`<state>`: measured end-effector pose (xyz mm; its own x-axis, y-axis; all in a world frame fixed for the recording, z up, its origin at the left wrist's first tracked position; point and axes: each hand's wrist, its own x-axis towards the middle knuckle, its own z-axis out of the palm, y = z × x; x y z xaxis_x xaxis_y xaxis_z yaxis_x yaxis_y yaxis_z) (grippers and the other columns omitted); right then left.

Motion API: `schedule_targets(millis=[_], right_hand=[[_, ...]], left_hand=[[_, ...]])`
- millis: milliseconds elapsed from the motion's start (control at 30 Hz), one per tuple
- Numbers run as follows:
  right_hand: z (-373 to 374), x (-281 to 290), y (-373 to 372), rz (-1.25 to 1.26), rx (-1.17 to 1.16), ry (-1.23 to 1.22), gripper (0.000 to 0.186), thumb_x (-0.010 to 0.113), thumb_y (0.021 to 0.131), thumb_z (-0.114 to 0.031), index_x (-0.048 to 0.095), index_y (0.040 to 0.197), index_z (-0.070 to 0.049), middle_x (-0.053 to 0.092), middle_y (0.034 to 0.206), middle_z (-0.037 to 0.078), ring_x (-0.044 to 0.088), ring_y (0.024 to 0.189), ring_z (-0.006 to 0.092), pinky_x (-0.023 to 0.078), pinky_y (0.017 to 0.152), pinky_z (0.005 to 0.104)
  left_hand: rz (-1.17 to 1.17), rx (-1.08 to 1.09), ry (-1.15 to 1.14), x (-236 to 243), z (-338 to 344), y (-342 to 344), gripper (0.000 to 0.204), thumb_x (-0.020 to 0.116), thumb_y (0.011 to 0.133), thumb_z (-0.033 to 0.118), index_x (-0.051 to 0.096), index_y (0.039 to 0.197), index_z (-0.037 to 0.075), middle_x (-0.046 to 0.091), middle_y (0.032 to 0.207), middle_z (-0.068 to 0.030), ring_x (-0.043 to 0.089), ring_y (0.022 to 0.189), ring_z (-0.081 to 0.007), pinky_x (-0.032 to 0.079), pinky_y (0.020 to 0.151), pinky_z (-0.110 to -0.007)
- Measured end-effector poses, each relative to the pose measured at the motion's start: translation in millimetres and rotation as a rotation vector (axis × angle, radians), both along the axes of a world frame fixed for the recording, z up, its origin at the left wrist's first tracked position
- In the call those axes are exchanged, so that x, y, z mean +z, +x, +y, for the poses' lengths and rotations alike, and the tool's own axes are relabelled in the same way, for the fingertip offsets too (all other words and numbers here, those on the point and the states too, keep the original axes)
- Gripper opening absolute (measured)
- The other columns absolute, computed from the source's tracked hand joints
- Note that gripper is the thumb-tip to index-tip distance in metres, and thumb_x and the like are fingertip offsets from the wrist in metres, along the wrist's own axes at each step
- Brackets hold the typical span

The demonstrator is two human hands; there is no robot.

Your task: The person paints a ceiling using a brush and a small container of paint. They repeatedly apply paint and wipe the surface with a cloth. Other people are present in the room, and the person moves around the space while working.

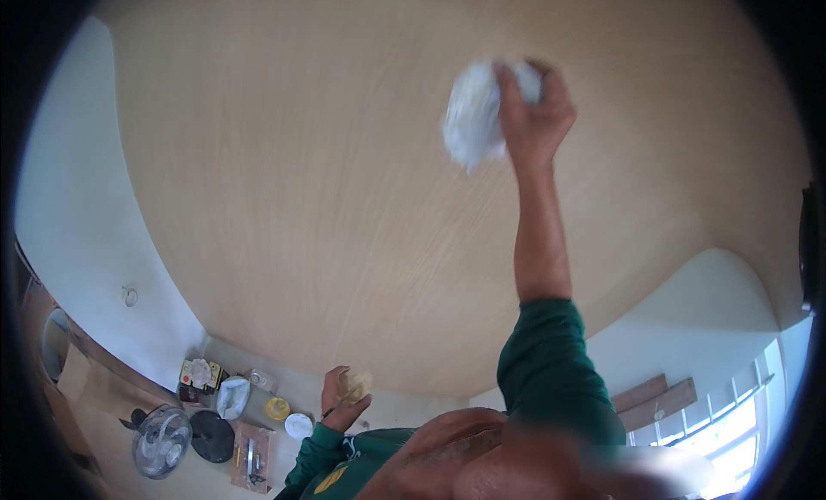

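Note:
My right hand (533, 113), at the end of a raised forearm in a green sleeve, grips a white crumpled cloth (469, 113) on or just over a broad pale wood-grain surface (301, 173); whether it touches is hard to tell. My left hand (340, 397), low in the middle, is closed around a small cream-coloured round item (357, 385), perhaps a container, with a thin dark stick beside the fingers. Exactly what this item is cannot be made out.
At lower left are a fan (162, 440), black round object (212, 435), boxes (200, 375), white bag (232, 397), yellow tub (277, 409), white tub (298, 425) and tray of tools (252, 457). A white wall (86, 225) borders the wood; a bright window (731, 431) and boards (654, 401) are at lower right.

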<state>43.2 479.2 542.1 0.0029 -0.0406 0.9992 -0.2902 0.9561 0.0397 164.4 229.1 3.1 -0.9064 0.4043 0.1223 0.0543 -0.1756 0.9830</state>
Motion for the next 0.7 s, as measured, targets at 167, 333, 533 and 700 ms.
schedule_targets(millis=[167, 333, 533, 700], right_hand=[[-55, 90, -27, 0.344, 0.048, 0.042, 0.031, 0.087, 0.084, -0.022, 0.073, 0.098, 0.002, 0.075, 0.087, 0.014, 0.071, 0.08, 0.0183, 0.057, 0.072, 0.0339], [-80, 116, -58, 0.489, 0.071, -0.096, 0.03, 0.087, 0.084, -0.022, 0.073, 0.097, 0.002, 0.075, 0.087, 0.014, 0.071, 0.08, 0.0185, 0.057, 0.072, 0.034], [-87, 125, -76, 0.559, 0.091, -0.217, 0.03, 0.087, 0.084, -0.022, 0.073, 0.097, 0.001, 0.075, 0.087, 0.014, 0.071, 0.08, 0.0188, 0.058, 0.072, 0.0342], [-85, 132, -80, 0.578, 0.089, -0.235, 0.03, 0.087, 0.084, -0.022, 0.073, 0.096, 0.001, 0.075, 0.087, 0.013, 0.071, 0.08, 0.019, 0.058, 0.071, 0.0343]], left_hand=[[0.004, 0.004, 0.036, 1, 5, -1, 0.077, 0.088, 0.073, 0.009, 0.046, 0.137, 0.005, 0.055, 0.125, -0.0124, 0.061, 0.112, -0.0223, 0.054, 0.096, -0.037], [-0.046, 0.019, 0.019, 10, 0, -1, 0.077, 0.088, 0.073, 0.008, 0.045, 0.137, 0.005, 0.056, 0.123, -0.0123, 0.061, 0.113, -0.0224, 0.053, 0.097, -0.037], [0.071, 0.149, -0.075, 20, -15, -3, 0.079, 0.088, 0.073, 0.009, 0.043, 0.137, 0.005, 0.056, 0.122, -0.0128, 0.061, 0.111, -0.0234, 0.054, 0.095, -0.037], [0.128, 0.234, -0.181, 33, -33, -1, 0.078, 0.088, 0.073, 0.008, 0.044, 0.136, 0.005, 0.056, 0.122, -0.0131, 0.061, 0.108, -0.0242, 0.054, 0.094, -0.038]])
